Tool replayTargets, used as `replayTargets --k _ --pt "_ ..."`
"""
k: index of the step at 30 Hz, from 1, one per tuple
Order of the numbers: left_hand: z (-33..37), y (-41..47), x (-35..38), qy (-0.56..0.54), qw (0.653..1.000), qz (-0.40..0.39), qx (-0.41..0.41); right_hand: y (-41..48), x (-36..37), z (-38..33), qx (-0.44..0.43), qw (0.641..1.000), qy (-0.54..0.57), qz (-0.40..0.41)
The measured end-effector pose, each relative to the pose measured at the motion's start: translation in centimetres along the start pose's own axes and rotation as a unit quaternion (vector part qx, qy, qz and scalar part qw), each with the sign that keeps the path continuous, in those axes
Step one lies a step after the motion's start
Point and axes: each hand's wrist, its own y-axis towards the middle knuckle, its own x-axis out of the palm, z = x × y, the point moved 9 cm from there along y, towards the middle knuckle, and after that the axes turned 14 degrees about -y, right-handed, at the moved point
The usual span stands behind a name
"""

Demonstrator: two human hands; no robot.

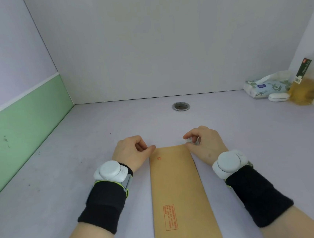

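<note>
A long brown paper envelope with red print lies flat on the pale table, its length running away from me. My left hand sits at its far left corner, fingers curled, the thumb tip on that corner. At the far right corner is my right hand, with curled fingers and the thumb and forefinger pinching at the envelope's edge. A small white bit shows between those fingers; I cannot tell what it is. Both wrists carry black bands with white devices.
A round metal grommet hole is set in the table beyond the envelope. At the back right corner stand a tissue pack, a small white case and a bag of yellow contents. Walls close the table at left, back and right.
</note>
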Motion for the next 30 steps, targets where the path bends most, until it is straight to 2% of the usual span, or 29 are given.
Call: replayTargets --k 6,12,19,25,30 --pt "0.3 -0.2 1.1 0.003 0.998 -0.053 0.021 -0.2 -0.3 -0.2 0.001 0.998 -0.057 0.006" --pt "0.3 0.0 1.3 0.027 0.997 -0.058 0.031 -0.1 -1.0 1.6 0.073 0.991 -0.107 0.021" --pt "0.1 0.1 1.2 0.021 0.998 -0.054 0.03 0.3 -2.3 4.7 0.14 0.987 -0.076 0.03" --pt "-0.1 0.1 1.2 0.016 0.998 -0.052 0.025 0.3 -2.6 4.7 0.138 0.988 -0.055 0.031" --pt "0.1 0.0 0.9 -0.02 0.999 -0.041 0.026 -0.2 -4.1 3.7 0.136 0.985 -0.031 0.106"
